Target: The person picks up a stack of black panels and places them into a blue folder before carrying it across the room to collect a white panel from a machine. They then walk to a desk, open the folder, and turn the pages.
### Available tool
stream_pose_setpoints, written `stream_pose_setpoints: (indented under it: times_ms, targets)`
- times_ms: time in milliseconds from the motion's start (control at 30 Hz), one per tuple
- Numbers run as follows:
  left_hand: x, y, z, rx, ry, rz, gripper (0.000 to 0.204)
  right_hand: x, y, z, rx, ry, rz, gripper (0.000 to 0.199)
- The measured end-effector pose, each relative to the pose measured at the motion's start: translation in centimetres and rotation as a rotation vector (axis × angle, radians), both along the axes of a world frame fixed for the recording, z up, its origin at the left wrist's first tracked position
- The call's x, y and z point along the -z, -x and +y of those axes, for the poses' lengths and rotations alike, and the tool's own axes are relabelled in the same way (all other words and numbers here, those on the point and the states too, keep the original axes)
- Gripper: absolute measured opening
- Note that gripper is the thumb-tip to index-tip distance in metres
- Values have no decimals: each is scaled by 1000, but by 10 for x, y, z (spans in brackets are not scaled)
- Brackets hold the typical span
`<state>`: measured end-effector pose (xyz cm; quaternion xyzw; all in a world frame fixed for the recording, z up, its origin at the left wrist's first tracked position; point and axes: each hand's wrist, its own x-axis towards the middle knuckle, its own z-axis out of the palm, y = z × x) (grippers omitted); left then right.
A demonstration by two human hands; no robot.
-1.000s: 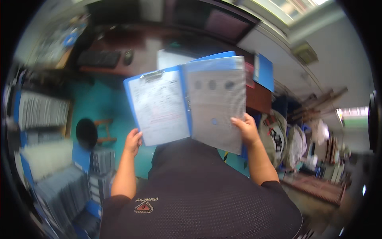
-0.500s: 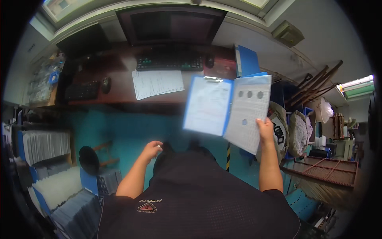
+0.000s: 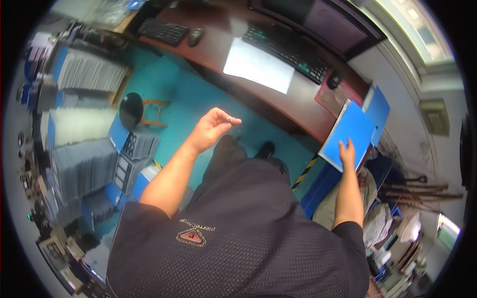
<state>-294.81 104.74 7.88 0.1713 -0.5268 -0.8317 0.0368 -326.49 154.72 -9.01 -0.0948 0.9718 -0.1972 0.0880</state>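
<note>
My left hand [image 3: 211, 130] hovers over the floor in front of the desk, its thumb and fingers pinched together. Between them shows a small metallic piece [image 3: 229, 119], too small to name. At the desk's right end, a blue clip folder [image 3: 352, 130] is closed, cover upward. My right hand [image 3: 347, 154] lies on that cover near its lower edge, with fingers stretched apart. A second blue folder [image 3: 378, 107] lies just beyond, partly covered by the first. White paper sheets [image 3: 259, 67] rest on the desk beside the black keyboard [image 3: 285, 52].
The dark red desk [image 3: 208, 57] also carries a monitor [image 3: 328, 22], a mouse [image 3: 334, 79], a second keyboard [image 3: 163, 32] and another mouse [image 3: 196, 37]. At left stand a round black stool [image 3: 131, 111] and stacked grey parts [image 3: 82, 161]. Sacks [image 3: 380, 226] and wooden-handled tools [image 3: 422, 193] are at right.
The clip folder, open in my right hand before, is now closed at the desk's right end. My right hand's fingers have spread. My left hand has risen forward. The view has turned.
</note>
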Motion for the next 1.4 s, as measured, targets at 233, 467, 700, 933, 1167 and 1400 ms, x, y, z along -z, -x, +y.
stream_pose_setpoints:
  times_ms: [233, 467, 700, 933, 1167, 1400]
  targets:
    - [-13, -34, -31, -213, 169, 102, 15, -98, -124, -292, -544, 468, -584, 46]
    - [86, -49, -79, -479, -268, 113, 28, -132, -223, -501, -904, 582, -925, 20]
    - [293, -167, -340, -953, -475, -298, 44, -51, -192, -640, -874, 83, -987, 19]
    - [514, -357, -537, -2051, -1061, -306, 66, 23, -170, -730, -498, -282, -1249, 16]
    - [536, -331, -454, -1935, -849, -326, 42, 61, -150, -736, -591, -430, -1182, 18]
    - [484, -323, -217, -1332, -906, -1273, 94, 60, -135, -689, -535, -340, -1022, 20]
